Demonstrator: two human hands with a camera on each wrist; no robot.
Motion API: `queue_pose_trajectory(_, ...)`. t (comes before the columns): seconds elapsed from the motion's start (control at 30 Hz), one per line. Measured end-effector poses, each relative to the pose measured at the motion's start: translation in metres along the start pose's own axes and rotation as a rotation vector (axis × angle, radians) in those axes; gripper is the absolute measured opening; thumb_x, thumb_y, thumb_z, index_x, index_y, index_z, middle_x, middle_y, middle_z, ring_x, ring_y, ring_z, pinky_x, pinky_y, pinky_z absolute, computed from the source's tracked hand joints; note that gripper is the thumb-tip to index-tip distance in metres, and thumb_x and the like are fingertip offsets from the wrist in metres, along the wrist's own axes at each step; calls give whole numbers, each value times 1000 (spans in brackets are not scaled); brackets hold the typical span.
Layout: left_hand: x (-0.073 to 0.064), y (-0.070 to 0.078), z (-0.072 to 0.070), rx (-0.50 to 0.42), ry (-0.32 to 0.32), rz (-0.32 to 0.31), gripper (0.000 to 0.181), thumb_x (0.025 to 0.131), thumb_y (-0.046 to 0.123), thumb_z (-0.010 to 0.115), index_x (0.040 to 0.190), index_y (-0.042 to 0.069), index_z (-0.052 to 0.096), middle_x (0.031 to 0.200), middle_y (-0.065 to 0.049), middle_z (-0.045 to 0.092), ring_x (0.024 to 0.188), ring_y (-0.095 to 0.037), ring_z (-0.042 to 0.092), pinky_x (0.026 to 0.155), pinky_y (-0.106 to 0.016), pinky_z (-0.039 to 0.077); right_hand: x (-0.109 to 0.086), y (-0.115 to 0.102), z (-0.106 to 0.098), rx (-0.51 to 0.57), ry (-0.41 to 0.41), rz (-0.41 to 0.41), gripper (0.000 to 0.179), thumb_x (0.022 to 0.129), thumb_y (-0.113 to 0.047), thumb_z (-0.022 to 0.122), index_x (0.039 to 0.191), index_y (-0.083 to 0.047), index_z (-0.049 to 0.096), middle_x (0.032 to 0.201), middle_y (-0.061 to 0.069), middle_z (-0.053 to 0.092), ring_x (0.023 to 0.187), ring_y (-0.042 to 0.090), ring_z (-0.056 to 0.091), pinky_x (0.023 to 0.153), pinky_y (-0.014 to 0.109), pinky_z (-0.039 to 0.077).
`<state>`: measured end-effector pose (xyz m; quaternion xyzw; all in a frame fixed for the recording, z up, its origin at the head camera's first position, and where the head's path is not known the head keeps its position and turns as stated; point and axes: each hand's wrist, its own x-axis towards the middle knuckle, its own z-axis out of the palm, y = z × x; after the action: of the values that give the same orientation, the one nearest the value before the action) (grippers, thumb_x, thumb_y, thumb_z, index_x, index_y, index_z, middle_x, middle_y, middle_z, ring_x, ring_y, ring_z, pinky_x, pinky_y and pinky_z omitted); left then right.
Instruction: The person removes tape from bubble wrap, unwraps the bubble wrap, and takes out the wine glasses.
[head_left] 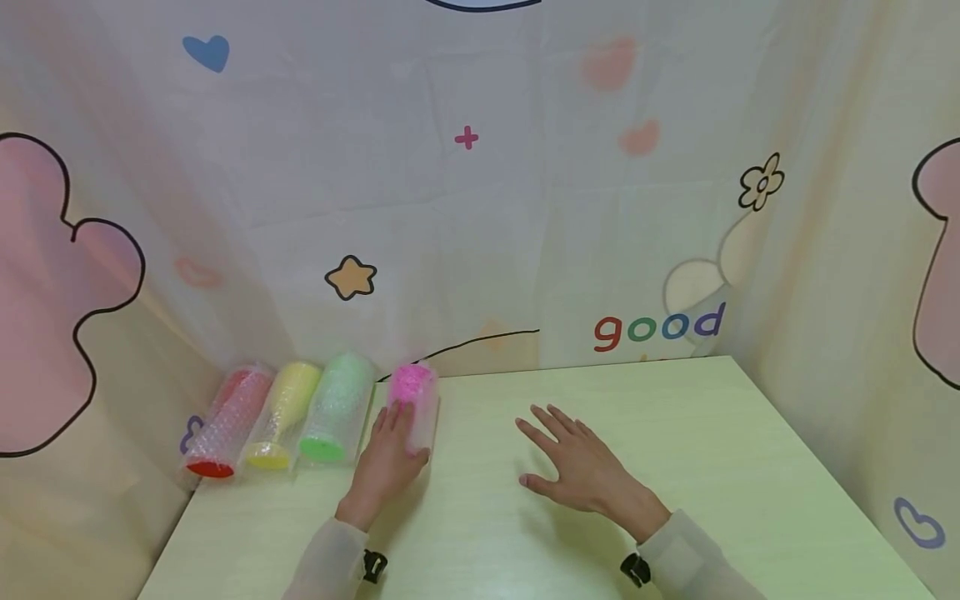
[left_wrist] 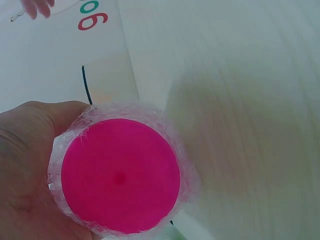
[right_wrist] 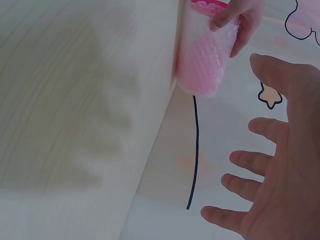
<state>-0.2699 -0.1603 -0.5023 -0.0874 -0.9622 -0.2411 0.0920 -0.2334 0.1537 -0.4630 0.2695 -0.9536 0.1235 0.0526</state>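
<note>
My left hand (head_left: pixel 386 462) holds a pink goblet (head_left: pixel 414 383) wrapped in bubble wrap, lying on the table. In the left wrist view the goblet's round pink base (left_wrist: pixel 120 175) faces the camera, with the thumb along one side of the wrap. The right wrist view shows the thumb and fingers of that hand (right_wrist: pixel 247 17) on opposite sides of the goblet. Over the table to the right, my right hand (head_left: pixel 585 471) has its fingers spread and touches nothing. Left of the pink goblet lie wrapped green (head_left: pixel 337 408), yellow (head_left: pixel 283 417) and red (head_left: pixel 232 412) goblets.
The pale table (head_left: pixel 600 550) reaches back to a printed curtain (head_left: pixel 487 225), which also hangs along both sides. The three other goblets lie side by side at the table's back left, close to the curtain.
</note>
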Motion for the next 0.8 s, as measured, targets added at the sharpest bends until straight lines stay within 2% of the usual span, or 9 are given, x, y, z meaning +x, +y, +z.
queue_pose_trajectory(0.2, -9, 13, 7, -31, -9, 38, 80, 86, 26, 74, 151, 0, 34, 158, -22, 31, 146, -46, 26, 110, -59, 39, 2, -2, 3, 44, 11, -2, 73, 92, -55, 58, 154, -25, 34, 161, 7, 32, 149, 33, 29, 111, 58, 38)
queue_pose_trajectory(0.33, -14, 23, 12, -52, -8, 62, 80, 85, 26, 75, 150, 0, 36, 158, -22, 32, 145, -46, 28, 110, -58, 39, 3, -6, 3, 95, 17, 19, 72, 92, -53, 60, 153, -24, 35, 160, 6, 33, 147, 32, 32, 101, 57, 48)
queue_pose_trajectory(0.47, -20, 33, 17, -63, -31, 64, 81, 85, 27, 75, 150, 1, 35, 159, -21, 31, 146, -45, 27, 110, -57, 39, 5, -10, 4, 152, 30, 52, 72, 91, -50, 62, 153, -24, 36, 159, 6, 35, 145, 32, 36, 93, 57, 52)
queue_pose_trajectory(0.8, -33, 53, 22, -108, -12, 54, 78, 85, 26, 74, 149, -1, 37, 157, -22, 33, 145, -46, 29, 111, -58, 38, 13, -17, 10, 243, 68, 107, 68, 92, -45, 63, 151, -21, 39, 157, 7, 40, 139, 34, 45, 102, 58, 46)
